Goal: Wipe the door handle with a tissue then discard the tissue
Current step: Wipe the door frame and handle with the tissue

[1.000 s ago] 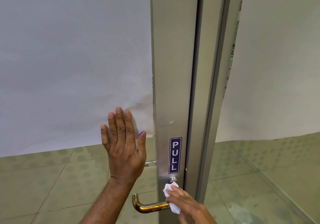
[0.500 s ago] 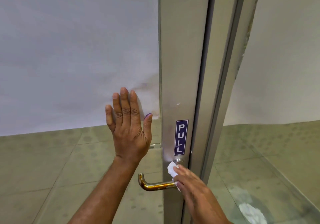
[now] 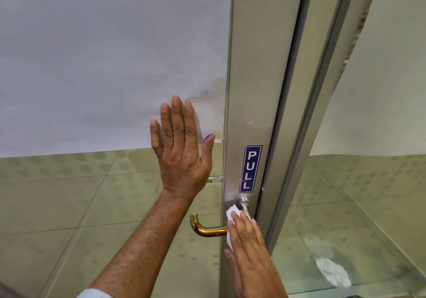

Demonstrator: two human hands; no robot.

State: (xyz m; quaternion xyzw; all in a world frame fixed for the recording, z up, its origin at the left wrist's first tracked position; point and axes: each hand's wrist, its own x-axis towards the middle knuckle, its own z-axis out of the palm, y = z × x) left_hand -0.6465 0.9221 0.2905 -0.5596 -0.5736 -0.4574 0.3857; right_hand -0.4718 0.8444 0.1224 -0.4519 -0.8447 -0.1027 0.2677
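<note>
Brass lever first: we see one door handle (image 3: 208, 229), its long axis running level across the glass, its free end pointing left and curling up, its silver stem meeting the metal door frame (image 3: 251, 90) just under the one blue PULL sticker (image 3: 250, 169). One tissue (image 3: 231, 214), white and crumpled, sits where the lever joins the stem. We count two hands. Our right hand (image 3: 246, 249) lies over the tissue with fingers extended together, pressing it against the handle rather than clenching it. Our left hand (image 3: 182, 150) is flat on the glass panel (image 3: 92, 205), fingers spread and released, holding nothing. Against a second ago, the handle sits higher in view, and the tissue has slid from the lever's middle toward the stem. One pale smudge (image 3: 333, 272) shows low on the right-hand pane.
</note>
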